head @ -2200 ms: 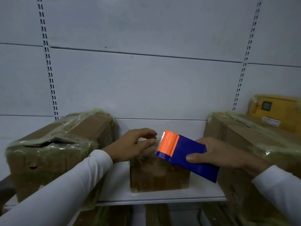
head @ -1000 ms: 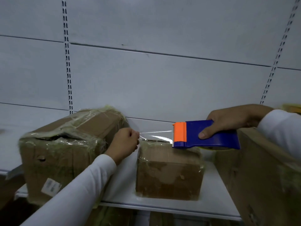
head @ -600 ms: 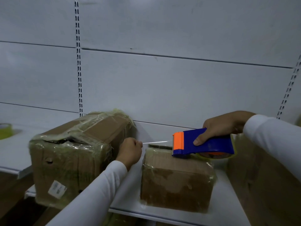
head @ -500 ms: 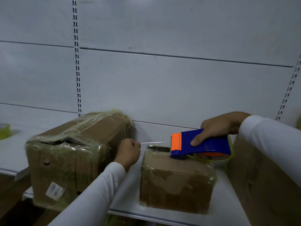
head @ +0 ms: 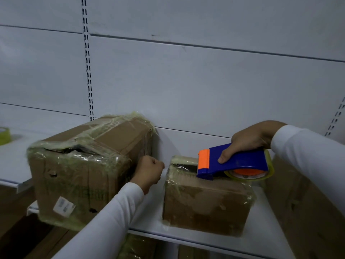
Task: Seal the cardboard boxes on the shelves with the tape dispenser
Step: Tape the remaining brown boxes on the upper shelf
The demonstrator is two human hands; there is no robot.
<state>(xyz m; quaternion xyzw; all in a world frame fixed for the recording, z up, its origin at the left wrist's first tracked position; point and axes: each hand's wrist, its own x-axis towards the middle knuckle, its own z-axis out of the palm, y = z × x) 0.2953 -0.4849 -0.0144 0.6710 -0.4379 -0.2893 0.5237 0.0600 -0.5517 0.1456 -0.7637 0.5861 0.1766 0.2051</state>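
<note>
Small cardboard box [head: 205,204]: matt brown board, scuffed, wrapped in glossy wrinkled clear film. Large cardboard box [head: 78,176]: same board, film crumpled and shiny. Tape dispenser [head: 235,161]: smooth blue and orange plastic, semi-gloss. Shelf [head: 257,228]: smooth white painted surface. Sleeves [head: 104,227]: matt white cloth.

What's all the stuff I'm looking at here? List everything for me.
small cardboard box: one, brown, middle of shelf, under the dispenser
large cardboard box: one, brown, heavily taped, left
cardboard box: one, brown, far right, partly cut off
tape dispenser: one, blue and orange, on small box's top
tape roll: one, yellow-green, far left edge
shelf: one, white
left hand: fisted beside small box
right hand: gripping dispenser
</note>
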